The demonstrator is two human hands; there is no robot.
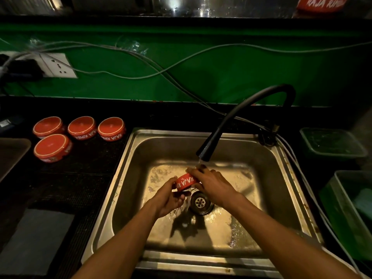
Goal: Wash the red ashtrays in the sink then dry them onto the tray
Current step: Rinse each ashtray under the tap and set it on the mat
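Observation:
Over the steel sink (pixel 132 162) I hold a red ashtray (pixel 186 183) with white lettering, tilted on its side above the drain. My left hand (pixel 169 198) grips it from below and the left. My right hand (pixel 211 183) covers its top and right side, fingers under the running water from the black faucet (pixel 217 135). Several more red ashtrays (pixel 80 128) lie upside down on the dark counter to the left of the sink. A dark tray edge (pixel 12 154) shows at the far left.
Green plastic tubs (pixel 332 142) stand right of the sink. Grey cables (pixel 181 63) run along the green wall, with a wall socket (pixel 58 65) at the left. Another red ashtray (pixel 322 4) sits on the upper shelf. A grey cloth (pixel 36 238) lies at the lower left.

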